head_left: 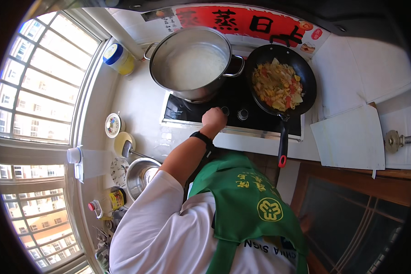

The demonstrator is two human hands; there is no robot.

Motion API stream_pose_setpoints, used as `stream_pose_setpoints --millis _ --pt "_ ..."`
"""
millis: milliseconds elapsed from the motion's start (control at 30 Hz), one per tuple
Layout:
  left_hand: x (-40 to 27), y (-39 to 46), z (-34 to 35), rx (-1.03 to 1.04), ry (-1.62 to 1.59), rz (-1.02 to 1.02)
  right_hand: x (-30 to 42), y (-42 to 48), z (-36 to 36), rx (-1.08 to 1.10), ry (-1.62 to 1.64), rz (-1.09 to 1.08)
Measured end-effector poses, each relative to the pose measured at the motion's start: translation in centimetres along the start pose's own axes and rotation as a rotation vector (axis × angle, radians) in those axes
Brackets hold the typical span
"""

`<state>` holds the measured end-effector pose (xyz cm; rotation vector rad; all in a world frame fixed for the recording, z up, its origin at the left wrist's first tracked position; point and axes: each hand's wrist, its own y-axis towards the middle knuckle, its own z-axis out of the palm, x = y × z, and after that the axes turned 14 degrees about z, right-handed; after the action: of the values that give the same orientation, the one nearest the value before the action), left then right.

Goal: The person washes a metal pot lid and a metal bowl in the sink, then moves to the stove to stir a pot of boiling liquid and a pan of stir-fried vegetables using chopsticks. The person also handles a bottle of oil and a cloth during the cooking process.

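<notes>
My left hand (214, 118), with a black wristband, is curled at the left control knob (225, 111) of a black glass cooktop (205, 111). Its fingers partly cover that knob. Behind the hand stands a large stainless steel pot (191, 89) holding cloudy whitish liquid (197, 66). On the right burner a black wok (309, 84) contains cooked food (277, 85), with pieces of cabbage, tomato and what looks like egg. The wok's handle (283, 140) sticks out over the counter's front edge. Only a blurred bit of my right hand (305, 222) shows beside the green apron (239, 205).
Along the window side are a blue-lidded jar (118, 59), a lidded patterned bowl (113, 125), a yellow bowl (120, 138) with a ladle (127, 149), a steel basin (133, 178) and an oil bottle (104, 205). A white panel (351, 138) leans at right.
</notes>
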<state>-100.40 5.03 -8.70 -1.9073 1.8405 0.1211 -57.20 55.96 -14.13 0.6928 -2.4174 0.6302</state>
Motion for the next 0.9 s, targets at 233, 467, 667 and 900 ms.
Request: stream_pose_setpoints --millis 233,467,667,900 --pt "-1.4 1.0 -0.1 -0.015 -0.055 -0.161 -9.1 0.2 5.3 0.065 -0.196 0.227" --pt "-1.6 1.8 0.2 -0.005 -0.074 -0.167 -10.2 1.4 7.5 0.096 -0.198 0.252" --pt "-1.4 2.2 0.5 -0.013 -0.064 -0.183 -10.2 2.3 8.3 0.112 -0.209 0.248" --pt "-1.4 2.2 0.4 0.004 -0.079 -0.162 -10.5 2.6 8.5 0.116 -0.234 0.243"
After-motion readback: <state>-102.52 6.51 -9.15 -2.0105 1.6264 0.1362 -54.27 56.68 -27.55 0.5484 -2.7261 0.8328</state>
